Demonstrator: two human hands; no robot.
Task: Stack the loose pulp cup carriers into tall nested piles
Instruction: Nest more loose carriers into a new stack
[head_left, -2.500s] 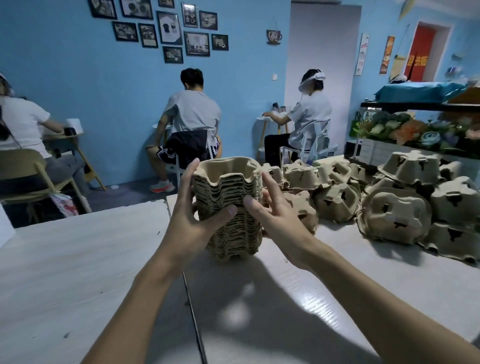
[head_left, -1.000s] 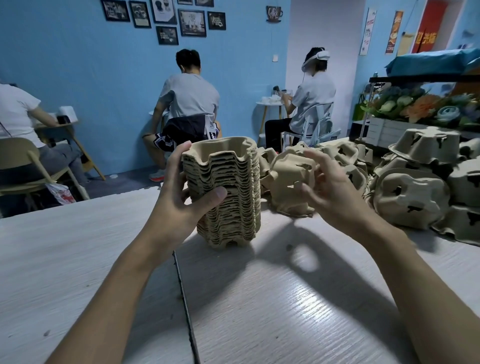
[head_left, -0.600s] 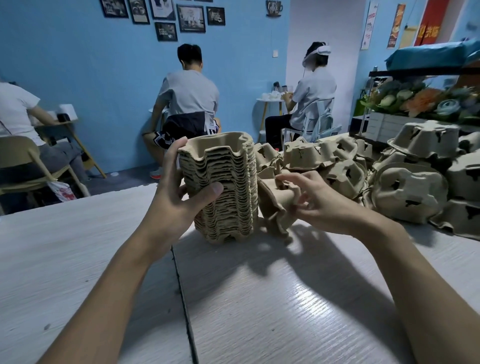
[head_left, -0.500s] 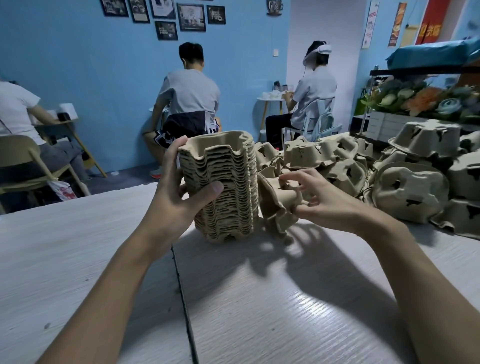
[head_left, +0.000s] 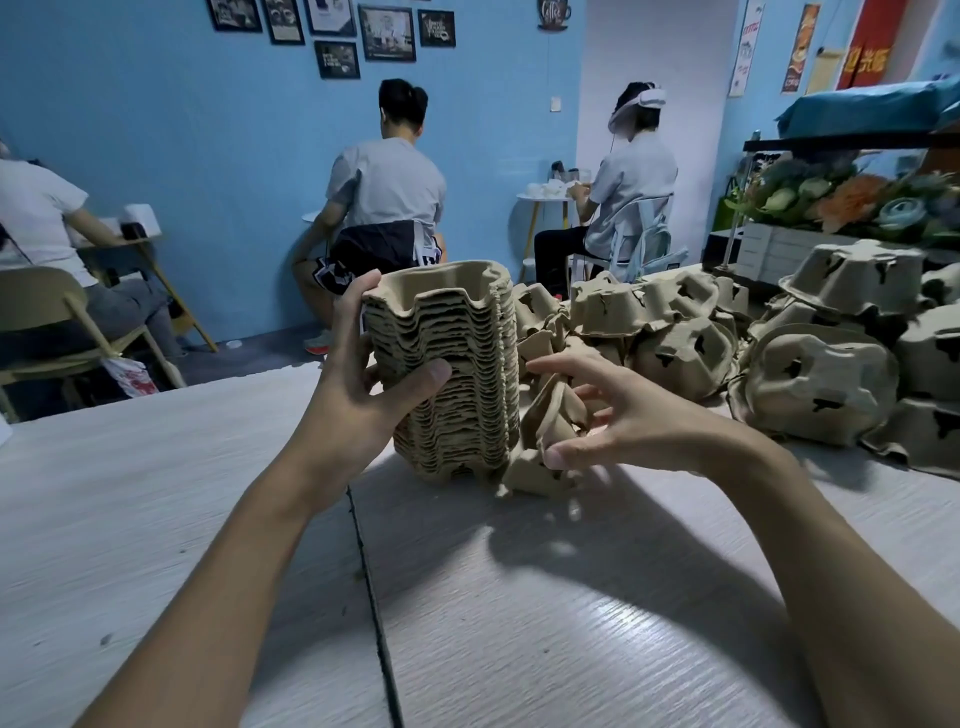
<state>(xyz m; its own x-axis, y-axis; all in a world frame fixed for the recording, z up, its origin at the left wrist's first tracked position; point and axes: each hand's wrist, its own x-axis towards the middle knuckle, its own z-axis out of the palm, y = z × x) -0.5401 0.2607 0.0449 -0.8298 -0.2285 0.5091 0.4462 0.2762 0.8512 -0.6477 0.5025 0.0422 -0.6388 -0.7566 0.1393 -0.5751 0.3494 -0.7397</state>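
Behind the nested pile (head_left: 457, 374), a blue wall (head_left: 156, 130) hung with framed pictures, and in front of it three seated people (head_left: 387, 208), backs turned. Under the pile, a pale wood-grain table (head_left: 571, 597), with a dark seam (head_left: 371, 571) running toward the camera from just left of the pile's base.

Right of the pile and behind it, a heap of loose carriers (head_left: 815, 379): brown pulp, mostly upside down, tumbled over and against one another on the tabletop.

The pile itself: many carriers nested tight, upright, hollow side up, base down on the table near its far edge.

Left of the pile, the left hand (head_left: 358, 395), wrapped round the pile's left side, with the thumb (head_left: 421, 376) pressed across the front ribs about halfway up and fingertips reaching the top rim at the back.

Right of the pile, the right hand (head_left: 623, 421), clawed, fingers curled and spread apart, pinching a single carrier (head_left: 545, 421) between thumb below and fingers above.

That single carrier: tipped up on edge, lower corner on the table, leaning against the pile's right side.
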